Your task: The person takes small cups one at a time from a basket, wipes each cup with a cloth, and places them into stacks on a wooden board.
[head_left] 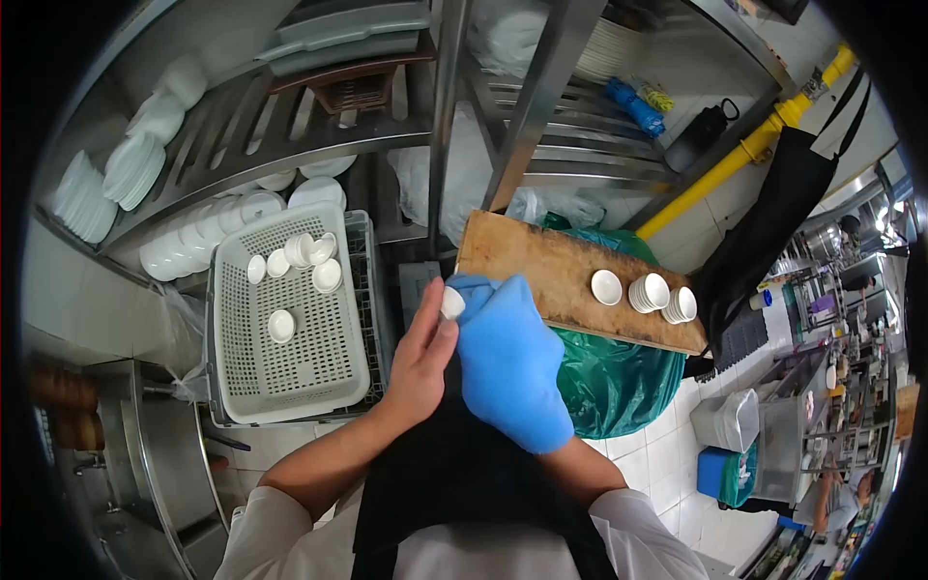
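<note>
Close in front of my chest, my left hand (422, 358) is closed on a small white sauce cup (451, 304), held between fingers and thumb. A blue cloth (509, 358) drapes over my right hand and hides its fingers; a bunched part of the cloth presses against the cup. To the left, a pale plastic basket (290, 382) with a perforated bottom holds several similar white cups (327, 275). On the right, a wooden board (527, 261) carries a single white cup (606, 287) beside two short stacks of cups (649, 293).
Slatted metal shelves (217, 155) with stacked white dishes (135, 169) stand behind the basket. A green bag (619, 387) hangs below the board. A steel sink (164, 454) lies at lower left. A yellow pipe (715, 184) and a black apron (773, 213) are at right. A person (836, 503) is farther off.
</note>
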### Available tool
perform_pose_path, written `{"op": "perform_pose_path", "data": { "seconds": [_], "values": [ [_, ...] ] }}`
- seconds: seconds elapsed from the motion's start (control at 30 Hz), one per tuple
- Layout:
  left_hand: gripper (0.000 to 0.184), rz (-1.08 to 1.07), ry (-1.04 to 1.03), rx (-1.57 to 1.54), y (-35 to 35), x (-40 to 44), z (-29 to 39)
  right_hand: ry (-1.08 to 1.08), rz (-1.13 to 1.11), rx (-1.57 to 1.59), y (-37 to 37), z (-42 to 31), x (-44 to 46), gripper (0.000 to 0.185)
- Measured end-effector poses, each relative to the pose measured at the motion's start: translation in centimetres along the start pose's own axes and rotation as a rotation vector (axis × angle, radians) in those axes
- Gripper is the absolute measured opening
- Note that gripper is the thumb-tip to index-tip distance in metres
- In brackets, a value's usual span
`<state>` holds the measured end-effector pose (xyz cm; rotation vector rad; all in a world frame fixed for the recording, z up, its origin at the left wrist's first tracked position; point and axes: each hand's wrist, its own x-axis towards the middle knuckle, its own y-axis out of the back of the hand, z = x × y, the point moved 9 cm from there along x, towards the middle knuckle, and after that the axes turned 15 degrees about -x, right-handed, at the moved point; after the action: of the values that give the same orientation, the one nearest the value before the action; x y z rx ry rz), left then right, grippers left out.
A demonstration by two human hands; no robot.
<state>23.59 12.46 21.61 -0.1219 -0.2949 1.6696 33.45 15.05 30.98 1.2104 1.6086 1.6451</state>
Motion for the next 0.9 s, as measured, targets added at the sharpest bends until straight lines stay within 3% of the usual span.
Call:
{"op": "perform_pose_path", "data": {
  "seconds": [0.1, 0.17, 0.33, 0.47, 0.67, 0.8, 0.9],
  "values": [
    [0.055, 0.042, 0.233, -0.482, 0.0, 0.1, -2.3, 0.184, 0.127, 0.049, 0.8, -1.2, -0.7, 0.03],
    [0.051, 0.037, 0.331, -0.716, -0.8, 0.2, -1.8, 0.231, 0.139, -0.086, -1.1, -1.1, -1.0, 0.032],
    [0.063, 0.004, 0.649, -0.712, -0.1, -0.3, -5.6, 0.346, 0.125, -0.08, 1.7, -2.0, -1.0, 0.033],
    [0.077, -0.214, 0.919, -0.616, -0.7, -2.2, -8.1, 0.179, 0.022, -0.117, 1.2, 0.8, -1.9, 0.021],
    [0.051, -0.175, 0.798, -0.239, 1.5, -3.8, -7.9, -0.095, 0.186, -0.104, 3.7, 7.8, -4.2, 0.015],
    [0.035, 0.003, 0.703, -0.214, 5.8, -4.4, -8.5, -0.204, 0.358, -0.196, 3.0, 13.7, -4.6, 0.013],
    [0.032, 0.03, 0.675, -0.179, 6.7, -4.6, -8.8, -0.204, 0.387, -0.347, -0.5, 17.9, -3.4, 0.012]
  ]
}}
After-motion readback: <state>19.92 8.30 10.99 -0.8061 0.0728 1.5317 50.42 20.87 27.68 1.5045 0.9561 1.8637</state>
